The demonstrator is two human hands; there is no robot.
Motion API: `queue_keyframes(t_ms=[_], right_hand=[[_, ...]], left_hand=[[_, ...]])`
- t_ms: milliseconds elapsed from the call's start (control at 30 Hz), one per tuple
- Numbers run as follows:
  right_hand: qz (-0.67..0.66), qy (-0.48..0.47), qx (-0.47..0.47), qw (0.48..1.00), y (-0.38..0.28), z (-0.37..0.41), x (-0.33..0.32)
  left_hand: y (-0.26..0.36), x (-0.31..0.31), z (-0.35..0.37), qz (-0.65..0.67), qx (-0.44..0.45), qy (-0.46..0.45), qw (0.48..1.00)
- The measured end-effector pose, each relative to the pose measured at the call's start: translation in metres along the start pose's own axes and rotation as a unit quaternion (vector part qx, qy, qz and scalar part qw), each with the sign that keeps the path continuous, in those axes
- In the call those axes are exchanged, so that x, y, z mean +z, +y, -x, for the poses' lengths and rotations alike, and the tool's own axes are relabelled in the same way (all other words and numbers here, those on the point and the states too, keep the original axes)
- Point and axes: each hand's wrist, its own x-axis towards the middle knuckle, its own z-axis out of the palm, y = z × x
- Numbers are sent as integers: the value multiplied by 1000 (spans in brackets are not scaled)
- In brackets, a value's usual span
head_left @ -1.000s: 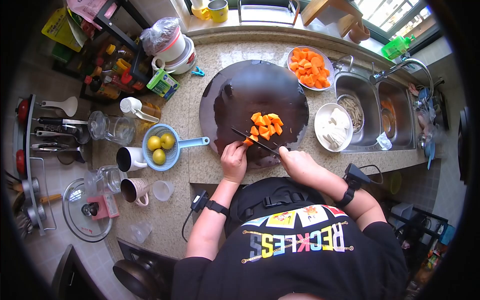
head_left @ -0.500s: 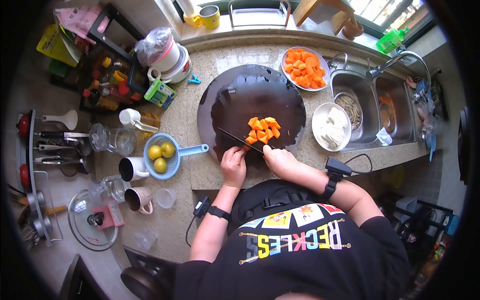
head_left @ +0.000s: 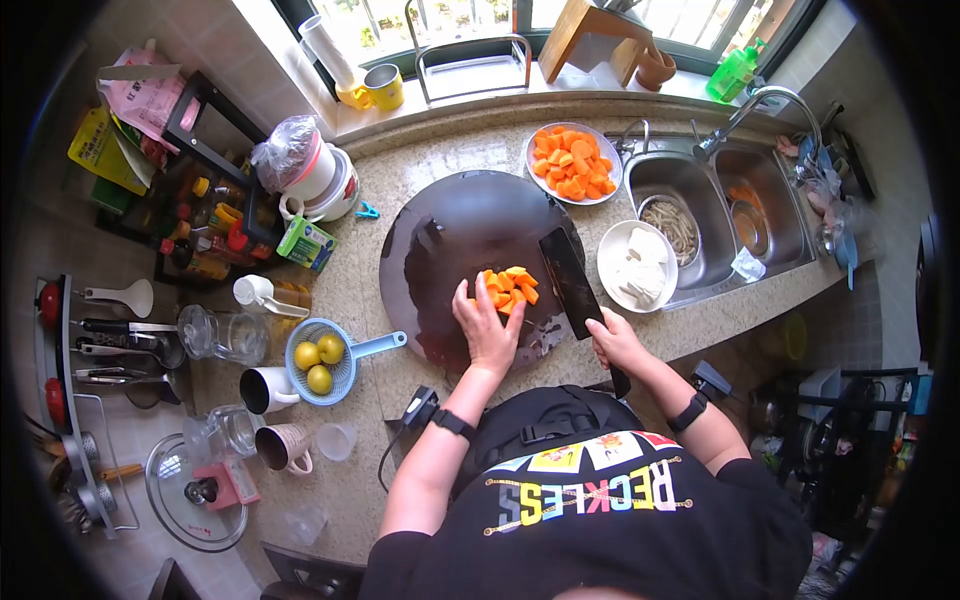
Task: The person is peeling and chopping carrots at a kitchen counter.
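One white bowl [head_left: 612, 290] sits just beside the knife [head_left: 570, 277].

My left hand [head_left: 488, 328] rests on carrot pieces [head_left: 508, 285]; my right hand [head_left: 613, 340] holds the knife [head_left: 571, 280] flat beside them.
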Motion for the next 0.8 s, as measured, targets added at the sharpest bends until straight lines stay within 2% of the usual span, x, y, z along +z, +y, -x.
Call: queue_keyframes(t_ms=[133,200,300,433,500,600,800], right_hand=[[-52,-41,81,994,14,5,4],[-46,-87,89,991,17,-1,12],[-46,-116,97,987,15,-11,25],[-60,-123,93,986,4,-22,40],[-69,-150,86,982,2,-28,51],[-75,-149,87,982,-7,-28,56],[-72,-158,80,982,-16,-25,52]], left_hand=[[17,15,-16,-19,8,-15,1000],[26,14,-21,-87,26,-34,995],[25,31,-26,-86,45,-13,995],[18,42,-34,26,-2,43,999],[18,44,-37,20,-1,70,997],[13,48,-40,78,-47,122,988],[20,42,-47,86,-24,156,984]])
